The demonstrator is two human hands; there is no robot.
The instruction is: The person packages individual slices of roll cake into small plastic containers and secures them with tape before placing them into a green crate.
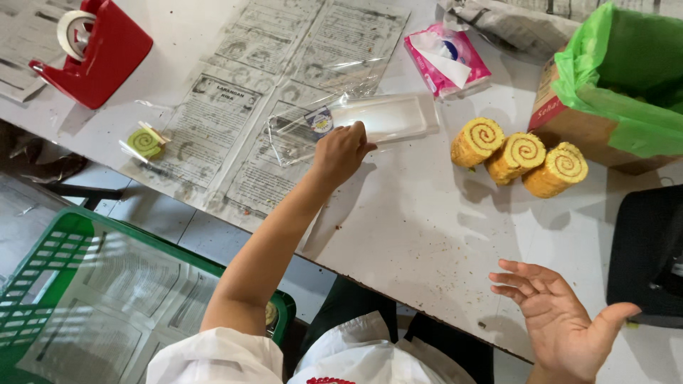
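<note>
My left hand (pixel 341 151) reaches out over the white table (pixel 413 235) and rests its fingers on a clear plastic tray in a cellophane wrapper (pixel 377 117); whether it grips the tray I cannot tell. Held over the table's near edge, my right hand (pixel 562 320) is palm up with fingers spread and nothing in it. Three yellow swirl roll cake slices (pixel 518 158) stand side by side to the right of the tray. One small green swirl slice in clear wrap (pixel 146 142) lies at the left on newspaper (pixel 235 121).
A red tape dispenser (pixel 96 50) stands at the far left. A pink tissue pack (pixel 447 58) lies behind the tray. A cardboard box lined with a green bag (pixel 619 85) sits at the far right, a black object (pixel 647 256) near it. A green crate (pixel 64 299) stands beside the table.
</note>
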